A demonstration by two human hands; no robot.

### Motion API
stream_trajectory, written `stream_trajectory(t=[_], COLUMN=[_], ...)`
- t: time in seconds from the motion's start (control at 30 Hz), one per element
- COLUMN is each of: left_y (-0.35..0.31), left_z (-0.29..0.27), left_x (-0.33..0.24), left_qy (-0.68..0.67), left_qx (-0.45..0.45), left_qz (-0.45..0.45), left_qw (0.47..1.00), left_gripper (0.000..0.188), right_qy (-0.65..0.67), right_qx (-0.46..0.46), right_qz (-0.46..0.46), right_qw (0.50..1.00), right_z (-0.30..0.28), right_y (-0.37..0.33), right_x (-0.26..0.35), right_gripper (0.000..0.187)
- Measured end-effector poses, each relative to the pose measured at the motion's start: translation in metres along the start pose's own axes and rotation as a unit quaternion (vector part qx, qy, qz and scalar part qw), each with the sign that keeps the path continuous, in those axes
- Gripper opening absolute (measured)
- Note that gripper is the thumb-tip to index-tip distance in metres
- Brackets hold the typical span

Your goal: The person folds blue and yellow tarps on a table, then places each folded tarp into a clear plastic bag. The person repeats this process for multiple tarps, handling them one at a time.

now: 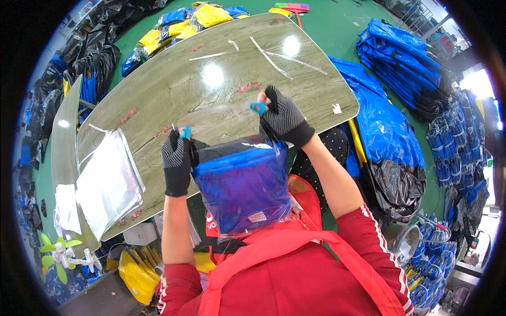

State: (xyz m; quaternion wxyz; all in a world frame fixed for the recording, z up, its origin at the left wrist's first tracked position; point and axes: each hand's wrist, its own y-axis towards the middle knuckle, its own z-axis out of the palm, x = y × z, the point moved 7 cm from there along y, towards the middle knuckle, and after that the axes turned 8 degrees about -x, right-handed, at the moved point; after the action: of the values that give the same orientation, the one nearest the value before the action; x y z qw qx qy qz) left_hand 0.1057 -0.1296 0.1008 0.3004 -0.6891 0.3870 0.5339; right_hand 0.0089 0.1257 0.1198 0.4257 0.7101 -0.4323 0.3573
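A clear plastic bag [247,213] with a folded blue and black sheet-like item [237,174] inside hangs in front of my chest, over the near table edge. My left hand [176,160], in a dark knitted glove, pinches the bag's upper left side. Higher up, my right hand [284,117], gloved alike, has its fingers closed at the upper right of the bag. Thin clear film stretches between the two hands. Blue wraps show on fingers of both hands. A small white label [256,217] is near the bag's bottom.
The wood-patterned table [174,84] bears loose white strips [271,58] and a stack of clear bags [110,179] at the left. Yellow and blue packed bundles [184,26] lie beyond it. Large blue sheets [392,121] are heaped at the right. A small fan [62,252] stands lower left.
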Motion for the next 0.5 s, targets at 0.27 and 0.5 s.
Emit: stream_trajectory(t=[0.27,0.5], left_y=[-0.034,-0.014], left_z=[-0.001,0.032], left_x=[-0.180,-0.101], left_qy=[-0.242,-0.157], left_qx=[0.246,0.235], left_qz=[0.192,-0.070], left_qw=[0.919,0.957], left_gripper=[0.038,0.050], right_qy=[0.225,0.480], right_qx=[-0.172,-0.001], right_qz=[-0.228,-0.053], right_qw=[0.932,0.875], right_z=[-0.017,0.042], right_y=[0.085,0.077], right_x=[0.081,0.080], right_gripper=[0.023,0.031])
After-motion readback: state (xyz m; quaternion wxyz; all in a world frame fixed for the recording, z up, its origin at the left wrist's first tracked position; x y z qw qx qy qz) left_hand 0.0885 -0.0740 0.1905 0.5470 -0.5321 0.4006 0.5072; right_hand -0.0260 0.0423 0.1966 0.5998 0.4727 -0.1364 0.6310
